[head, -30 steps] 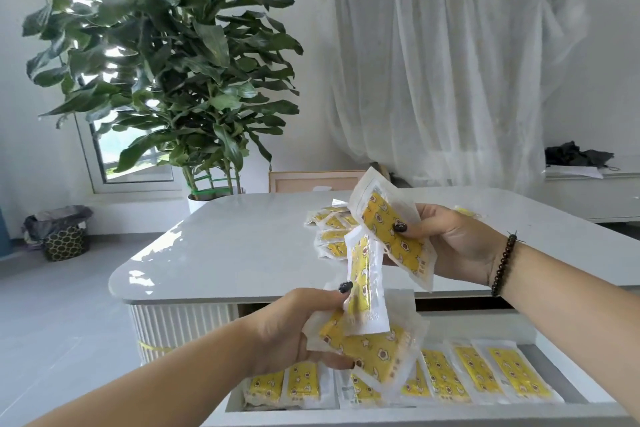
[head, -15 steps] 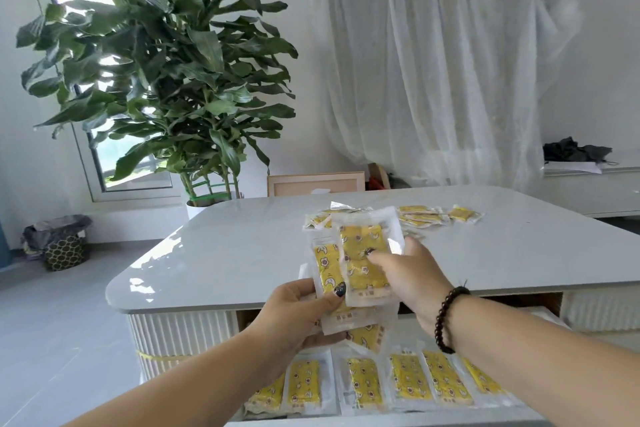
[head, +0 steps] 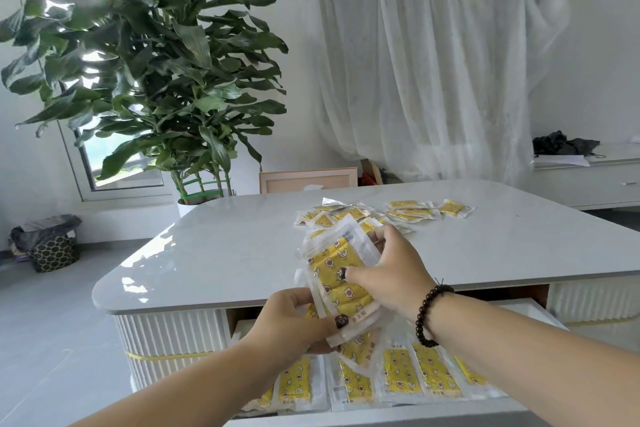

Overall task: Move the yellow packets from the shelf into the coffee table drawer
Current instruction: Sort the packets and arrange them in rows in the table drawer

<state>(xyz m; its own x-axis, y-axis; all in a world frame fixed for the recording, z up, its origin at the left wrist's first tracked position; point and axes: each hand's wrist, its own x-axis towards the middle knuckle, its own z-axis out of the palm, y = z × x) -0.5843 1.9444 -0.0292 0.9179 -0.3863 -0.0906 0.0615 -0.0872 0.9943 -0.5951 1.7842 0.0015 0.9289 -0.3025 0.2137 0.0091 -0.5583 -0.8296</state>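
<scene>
Head view: both hands, left (head: pixel 294 321) and right (head: pixel 388 274), clamp a packet stack (head: pixel 341 282) above the near open drawer (head: pixel 526 314).

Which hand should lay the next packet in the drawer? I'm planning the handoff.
Likely the right hand: its grip is on the top packet of the stack, while the left hand supports the stack from below, above the open drawer.

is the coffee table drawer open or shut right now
Open. The drawer is pulled out from under the tabletop, and rows of yellow packets lie inside it, below both hands.
</scene>
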